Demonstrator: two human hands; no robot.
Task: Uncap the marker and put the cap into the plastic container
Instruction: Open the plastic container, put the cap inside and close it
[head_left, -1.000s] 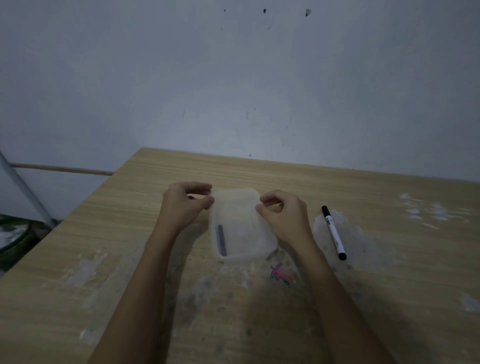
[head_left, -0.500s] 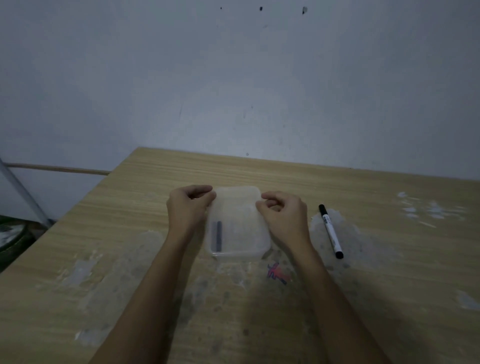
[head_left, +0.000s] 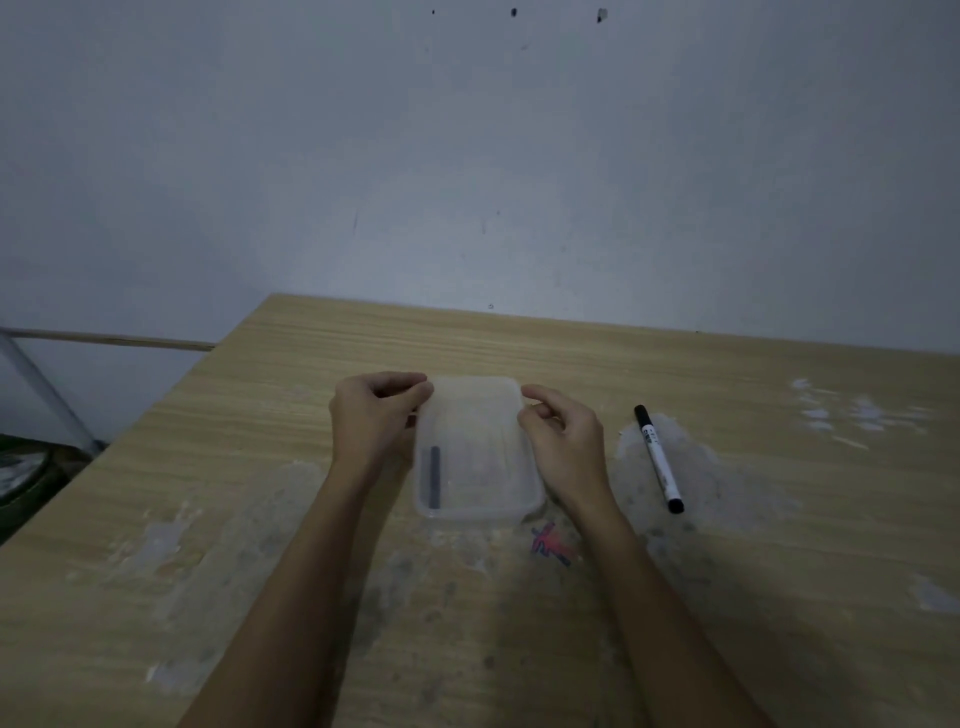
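A translucent plastic container (head_left: 483, 499) rests on the wooden table (head_left: 519, 343) with a cloudy lid (head_left: 475, 410) lying over it. A dark marker cap (head_left: 434, 478) shows through it, lying along the left wall inside. My left hand (head_left: 371, 421) pinches the far left corner of the lid and container. My right hand (head_left: 563, 441) pinches the far right corner. The marker (head_left: 658, 457), white-bodied with black ends, lies on the table to the right of my right hand, apart from it.
A red and blue scribble (head_left: 550, 545) marks the table just in front of the container. Pale worn patches are scattered over the tabletop. A wall stands right behind the table's far edge. The table's left edge drops off toward a metal pole (head_left: 47, 400).
The container was skewed with its near end swung right; it has turned and now lies square to me. Both hands have stayed on its far corners. The marker has not moved.
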